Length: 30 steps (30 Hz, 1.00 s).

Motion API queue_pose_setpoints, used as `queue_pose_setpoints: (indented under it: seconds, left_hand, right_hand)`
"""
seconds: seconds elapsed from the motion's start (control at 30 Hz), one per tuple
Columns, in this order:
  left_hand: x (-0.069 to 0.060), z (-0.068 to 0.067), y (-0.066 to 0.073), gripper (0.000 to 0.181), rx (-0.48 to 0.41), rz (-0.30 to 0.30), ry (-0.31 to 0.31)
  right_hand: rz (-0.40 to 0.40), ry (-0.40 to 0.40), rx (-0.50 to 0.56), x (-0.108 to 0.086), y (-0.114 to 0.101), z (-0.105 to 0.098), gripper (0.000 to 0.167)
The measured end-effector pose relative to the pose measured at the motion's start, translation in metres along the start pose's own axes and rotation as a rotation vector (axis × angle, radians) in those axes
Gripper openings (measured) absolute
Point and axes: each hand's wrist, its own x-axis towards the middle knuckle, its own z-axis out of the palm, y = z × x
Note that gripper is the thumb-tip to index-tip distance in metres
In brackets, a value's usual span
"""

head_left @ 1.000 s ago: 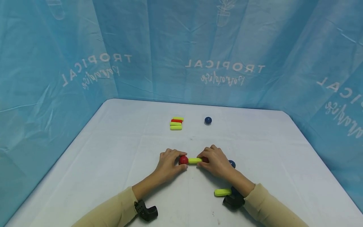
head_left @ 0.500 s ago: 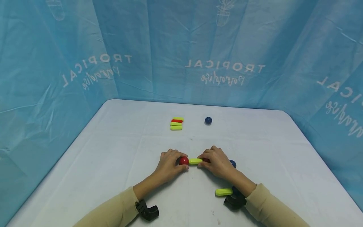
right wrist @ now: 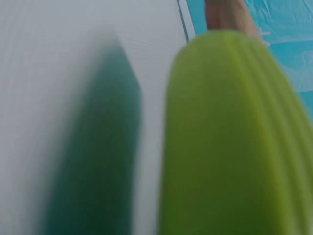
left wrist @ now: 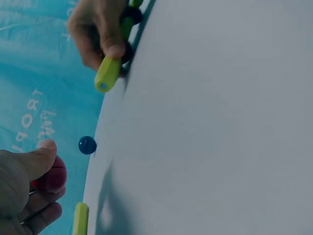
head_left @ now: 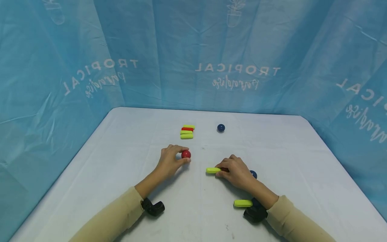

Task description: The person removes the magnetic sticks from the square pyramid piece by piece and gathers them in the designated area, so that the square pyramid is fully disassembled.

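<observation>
My left hand [head_left: 169, 162] pinches a red ball [head_left: 186, 154] between thumb and fingers, held apart from the rods. To its right, my right hand [head_left: 237, 172] grips a yellow-green ribbed rod [head_left: 213, 170], whose free end points left. A dark red piece [head_left: 224, 169] shows under the right fingers, partly hidden. Beyond that hand a blue ball [head_left: 253, 174] peeks out. Nearer the front, another yellow-green rod [head_left: 243, 203] lies by the right wrist, which hides what is at its right end. In the right wrist view a yellow-green rod [right wrist: 220, 147] looms very close.
Several short rods, yellow-green [head_left: 186, 136] and red [head_left: 187, 129], lie side by side at the back of the white table [head_left: 145, 134]. A lone blue ball [head_left: 221, 128] sits to their right. Blue curtains [head_left: 169, 50] surround the table's back and sides.
My left hand has pulled the red ball off the rod's left end, leftward and toward the back. My right hand, its rod and the nearer rod have shifted slightly right.
</observation>
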Motion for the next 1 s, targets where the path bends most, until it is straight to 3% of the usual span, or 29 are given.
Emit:
queue_pose_setpoints:
  seconds: [0.13, 0.27, 0.43, 0.57, 0.67, 1.0]
  left_hand:
    - [0.050, 0.015, 0.011, 0.046, -0.048, -0.057, -0.040]
    - [0.095, 0.033, 0.018, 0.042, 0.009, -0.047, -0.046]
    - [0.130, 0.048, 0.026, 0.041, 0.081, -0.092, -0.077]
    - [0.145, 0.055, 0.027, 0.040, 0.079, -0.131, -0.072]
    - [0.151, 0.059, 0.025, 0.039, 0.107, -0.118, -0.065]
    - [0.156, 0.069, 0.023, 0.039, 0.226, -0.108, -0.116]
  right_hand:
    - [0.001, -0.002, 0.002, 0.002, 0.000, 0.000, 0.022]
    - [-0.007, -0.011, -0.010, 0.003, -0.002, 0.002, 0.023]
    - [-0.025, -0.001, -0.021, 0.003, -0.004, 0.002, 0.023]
    - [-0.038, 0.007, -0.023, 0.004, -0.006, 0.001, 0.024]
    - [-0.044, 0.003, -0.032, 0.004, -0.007, 0.001, 0.024]
    - [-0.032, 0.009, -0.056, 0.002, -0.006, 0.002, 0.024]
